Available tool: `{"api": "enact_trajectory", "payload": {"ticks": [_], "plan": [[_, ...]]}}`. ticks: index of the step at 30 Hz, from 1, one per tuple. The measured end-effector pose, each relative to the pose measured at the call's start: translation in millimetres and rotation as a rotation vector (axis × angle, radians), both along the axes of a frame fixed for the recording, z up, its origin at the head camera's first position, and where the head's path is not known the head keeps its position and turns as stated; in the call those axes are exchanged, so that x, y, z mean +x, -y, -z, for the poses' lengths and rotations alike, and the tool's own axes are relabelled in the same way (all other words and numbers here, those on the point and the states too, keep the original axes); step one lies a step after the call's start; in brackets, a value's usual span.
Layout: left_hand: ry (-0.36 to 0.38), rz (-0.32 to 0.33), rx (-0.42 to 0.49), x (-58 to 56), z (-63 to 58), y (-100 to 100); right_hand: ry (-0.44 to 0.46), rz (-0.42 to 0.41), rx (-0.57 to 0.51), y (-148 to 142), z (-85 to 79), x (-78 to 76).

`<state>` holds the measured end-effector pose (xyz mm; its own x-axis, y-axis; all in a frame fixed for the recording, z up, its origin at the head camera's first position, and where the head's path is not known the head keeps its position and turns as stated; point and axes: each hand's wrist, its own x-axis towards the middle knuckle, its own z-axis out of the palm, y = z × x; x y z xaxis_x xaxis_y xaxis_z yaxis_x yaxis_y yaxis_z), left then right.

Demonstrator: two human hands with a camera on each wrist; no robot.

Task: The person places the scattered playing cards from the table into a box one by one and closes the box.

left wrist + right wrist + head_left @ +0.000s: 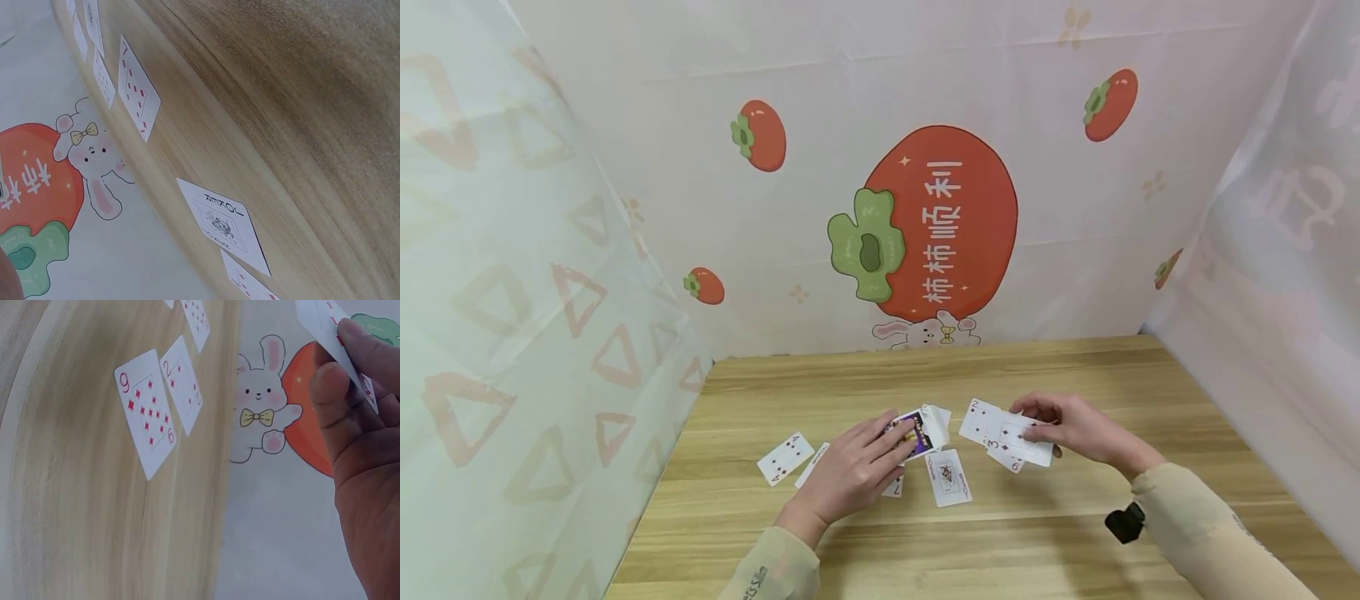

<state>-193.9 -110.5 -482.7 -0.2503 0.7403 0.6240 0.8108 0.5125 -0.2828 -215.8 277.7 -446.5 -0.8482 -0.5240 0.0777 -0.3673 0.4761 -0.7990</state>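
My left hand [853,467] holds a purple and black card box [922,435], its white flap [935,429] open. The fingers lie across its face; the thumb is hidden. My right hand [1071,425] pinches a three of diamonds [1011,443] between thumb and fingers, with the card raised off the table in the right wrist view. Below it lie a nine of diamonds [145,412] and a two of diamonds [182,386], side by side. A joker [951,477] lies between the hands. Partly under my left hand is a seven of diamonds [893,487].
A four card [786,458] lies at the left of the wooden table [925,558], beside a second joker [811,464] that my left hand partly covers. Another card shows behind the box. Printed cloth walls [775,250] close in the back and sides.
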Motion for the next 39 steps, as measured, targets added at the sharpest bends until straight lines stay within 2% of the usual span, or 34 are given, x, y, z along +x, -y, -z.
{"api": "enact_trajectory", "payload": {"ticks": [5,10,18,28,35,39], "plan": [[-0.002,0.003,-0.003,-0.3,0.5,-1.6,0.043,-0.003,-0.058,7.0,-6.3,3.7],[-0.006,0.002,-0.01,-0.2,-0.5,-3.8,0.032,-0.013,-0.084,11.9,-8.7,4.8],[-0.03,0.012,-0.016,-1.4,-1.3,-6.1,-0.046,-0.038,-0.097,20.9,-13.3,5.7],[-0.03,0.036,-0.003,-1.9,0.3,-9.5,-0.067,-0.018,-0.125,35.5,-17.7,8.1],[-0.036,0.039,-0.007,-1.0,0.2,-11.1,-0.153,0.017,-0.119,42.9,-14.8,8.9],[-0.033,0.042,-0.01,-0.9,0.3,-11.6,-0.196,0.006,-0.128,46.4,-13.3,9.5]]}}
